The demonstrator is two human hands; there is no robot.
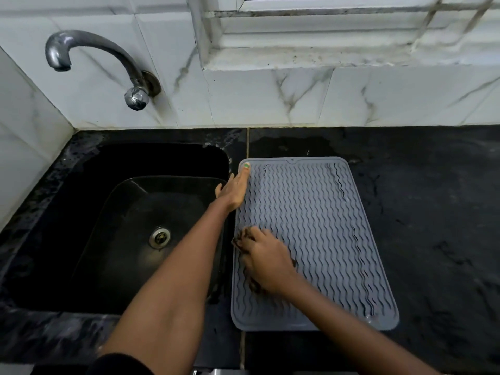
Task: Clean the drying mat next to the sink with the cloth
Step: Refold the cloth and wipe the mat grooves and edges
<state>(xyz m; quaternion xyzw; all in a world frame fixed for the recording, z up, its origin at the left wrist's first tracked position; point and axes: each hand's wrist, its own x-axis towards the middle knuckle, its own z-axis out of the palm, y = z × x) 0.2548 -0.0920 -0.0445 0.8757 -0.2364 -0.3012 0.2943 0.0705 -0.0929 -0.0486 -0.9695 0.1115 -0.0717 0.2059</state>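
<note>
The right hand (pixel 266 257) presses a dark cloth (pixel 244 239) onto the grey ridged drying mat (pixel 319 212); the left hand (pixel 234 189) lies straight along its sink-side edge, beside the black sink (pixel 81 212).

No readable text, label, brand or number shows anywhere.

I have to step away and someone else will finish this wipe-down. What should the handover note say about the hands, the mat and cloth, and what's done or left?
Left hand: fingers straight, pressing on the drying mat's far-left edge beside the sink, apparently steadying it.
Right hand: curled over a dark cloth, working on the mat's near-left part; blurred, so likely mid-wipe.
Mat: lies flat on the black counter, just right of the sink.
Done: wiping is under way on the left side; how much is already clean cannot be told.
Left: probably the centre, right side and far edge, then the rim.
</note>
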